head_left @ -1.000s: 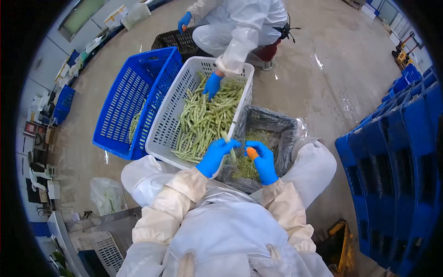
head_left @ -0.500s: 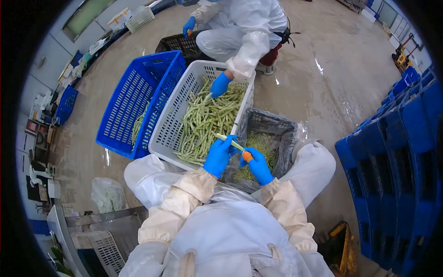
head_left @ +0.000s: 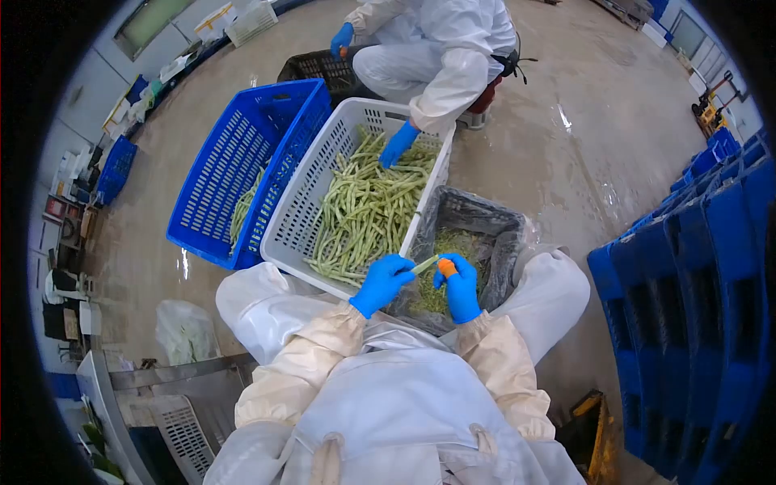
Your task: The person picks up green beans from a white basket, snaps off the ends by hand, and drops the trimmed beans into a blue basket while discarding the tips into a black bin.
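Note:
My left hand [head_left: 382, 284], in a blue glove, is closed on a green bean pod [head_left: 425, 264] that points right. Facing it, my right hand [head_left: 460, 289], also gloved, has its fingers wrapped round something; an orange cover [head_left: 446, 267] shows at its thumb or fingertip, and what lies inside the grip is hidden. Both hands are above the near edge of a dark, plastic-lined crate [head_left: 513, 226] with green scraps [head_left: 462, 246] in it. Left of that, a white perforated crate [head_left: 283, 239] holds many green beans [head_left: 364, 212].
A co-worker [head_left: 473, 48] in white sits opposite, one gloved hand [head_left: 398, 145] over the beans. A blue crate [head_left: 212, 202] with some beans stands at left, a black crate [head_left: 303, 66] behind. Blue pallets [head_left: 687, 299] are stacked at right. A plastic bag [head_left: 186, 331] lies at left.
My left hand has moved slightly down and left; the pod between my hands now looks shorter. My right hand has turned a little. The co-worker's hand over the beans has moved up and right.

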`<control>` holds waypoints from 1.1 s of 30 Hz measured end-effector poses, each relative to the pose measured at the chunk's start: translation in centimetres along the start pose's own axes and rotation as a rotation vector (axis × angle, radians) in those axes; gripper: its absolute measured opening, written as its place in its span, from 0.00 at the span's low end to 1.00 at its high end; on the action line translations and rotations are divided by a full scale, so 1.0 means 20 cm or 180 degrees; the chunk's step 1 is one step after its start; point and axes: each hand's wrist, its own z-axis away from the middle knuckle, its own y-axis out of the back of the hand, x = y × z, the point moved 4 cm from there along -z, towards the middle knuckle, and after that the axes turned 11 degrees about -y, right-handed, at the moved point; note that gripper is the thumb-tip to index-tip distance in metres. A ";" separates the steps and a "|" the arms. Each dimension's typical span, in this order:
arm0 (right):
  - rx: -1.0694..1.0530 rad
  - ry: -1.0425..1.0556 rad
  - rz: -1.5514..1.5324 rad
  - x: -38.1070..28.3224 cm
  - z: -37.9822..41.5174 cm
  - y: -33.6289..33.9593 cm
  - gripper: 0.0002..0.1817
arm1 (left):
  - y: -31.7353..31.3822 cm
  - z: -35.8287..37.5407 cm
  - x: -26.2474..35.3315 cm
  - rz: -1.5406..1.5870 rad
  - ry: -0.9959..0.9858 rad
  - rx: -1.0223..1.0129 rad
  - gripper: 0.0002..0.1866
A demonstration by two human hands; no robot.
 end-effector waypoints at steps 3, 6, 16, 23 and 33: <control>-0.0405 0.0007 0.0520 -0.01 0.01 -0.05 0.09 | -0.04 0.03 -0.09 0.1619 0.1052 0.0589 0.08; -0.0213 -0.0283 0.0689 0.08 0.01 -0.01 0.10 | 0.20 0.00 -0.16 0.2331 0.1145 0.1508 0.08; 0.1198 0.0237 0.4838 0.05 -0.04 0.16 0.06 | 1.68 0.05 -0.26 -0.4298 -0.0040 0.2786 0.16; 0.0689 0.0120 0.5096 0.17 -0.13 0.10 0.08 | 0.40 -0.21 -0.99 -0.1198 0.1100 -0.1846 0.16; 0.0152 -0.0162 0.3996 0.25 -0.17 0.04 0.11 | -0.70 0.05 -1.84 -0.1085 0.2360 -0.1394 0.15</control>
